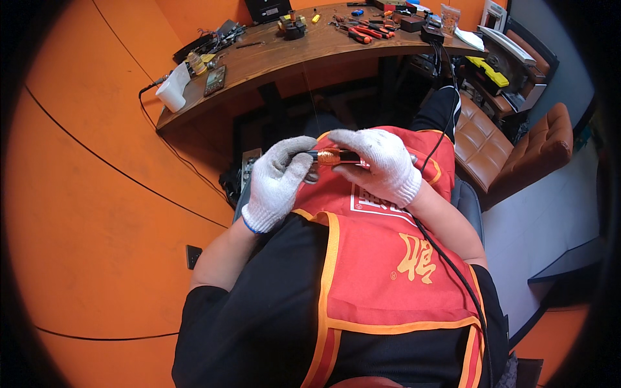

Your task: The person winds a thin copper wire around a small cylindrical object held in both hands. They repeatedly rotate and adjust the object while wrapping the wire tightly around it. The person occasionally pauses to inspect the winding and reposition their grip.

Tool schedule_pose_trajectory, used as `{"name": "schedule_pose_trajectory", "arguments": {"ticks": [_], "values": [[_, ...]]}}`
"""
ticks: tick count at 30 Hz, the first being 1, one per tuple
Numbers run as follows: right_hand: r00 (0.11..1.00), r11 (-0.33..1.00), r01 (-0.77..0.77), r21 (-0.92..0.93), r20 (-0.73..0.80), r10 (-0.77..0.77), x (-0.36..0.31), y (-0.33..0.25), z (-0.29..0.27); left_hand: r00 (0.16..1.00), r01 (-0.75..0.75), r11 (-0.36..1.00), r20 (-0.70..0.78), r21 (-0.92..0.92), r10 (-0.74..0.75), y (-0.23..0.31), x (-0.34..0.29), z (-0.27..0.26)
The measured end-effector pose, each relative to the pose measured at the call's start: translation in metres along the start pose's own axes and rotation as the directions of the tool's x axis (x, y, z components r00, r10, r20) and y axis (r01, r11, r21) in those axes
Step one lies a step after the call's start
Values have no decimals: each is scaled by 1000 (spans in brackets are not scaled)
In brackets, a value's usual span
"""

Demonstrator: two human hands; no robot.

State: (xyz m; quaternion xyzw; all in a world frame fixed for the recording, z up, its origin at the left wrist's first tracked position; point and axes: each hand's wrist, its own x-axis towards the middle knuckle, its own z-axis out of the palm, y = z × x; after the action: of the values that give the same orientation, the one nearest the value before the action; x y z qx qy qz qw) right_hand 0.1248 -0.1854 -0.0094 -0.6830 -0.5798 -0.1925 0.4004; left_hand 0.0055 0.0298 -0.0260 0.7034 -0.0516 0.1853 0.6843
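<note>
1. A small coil (328,156), wound in copper-coloured wire on a dark body, is held crosswise between both gloved hands, above the lap and in front of the red vest (388,258).
2. The left hand (277,181) has its fingers curled, with the fingertips pinching the coil's dark left end.
3. The right hand (378,161) arches over the coil's right end, fingers bent and close together, thumb underneath; how much of the coil it covers cannot be told.
4. A black cable (446,255) runs down across the vest, passing under the right wrist.
5. Beyond the hands is open, dark room under the desk (272,68), whose curved front edge stands well apart from them.
6. On the desk: a white cup (173,90) near the left edge, red-handled pliers (362,31) farther right.
7. A brown seat (517,155) lies to the right, an orange wall (97,213) to the left.
</note>
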Motion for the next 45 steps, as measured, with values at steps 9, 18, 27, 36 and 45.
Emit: {"name": "schedule_pose_trajectory", "arguments": {"ticks": [9, 18, 27, 36, 45], "values": [[908, 777, -415, 474, 163, 385, -3, 4, -1, 981, -174, 983, -72, 65, 179, -8, 1, 2], [957, 882, -288, 374, 77, 280, -2, 7, -1, 986, -147, 987, -65, 68, 151, -9, 2, -2], [982, 950, -164, 265, -44, 182, 0, 6, -4, 986, -157, 984, -37, 86, 160, -8, 1, 0], [968, 942, -249, 227, 25, 250, 2, 6, 2, 982, -166, 978, -70, 123, 175, -9, 3, 4], [985, 966, -114, 230, -100, 140, 0, 11, 8, 998, -64, 998, 3, 18, 64, -9, 0, 3]]}}
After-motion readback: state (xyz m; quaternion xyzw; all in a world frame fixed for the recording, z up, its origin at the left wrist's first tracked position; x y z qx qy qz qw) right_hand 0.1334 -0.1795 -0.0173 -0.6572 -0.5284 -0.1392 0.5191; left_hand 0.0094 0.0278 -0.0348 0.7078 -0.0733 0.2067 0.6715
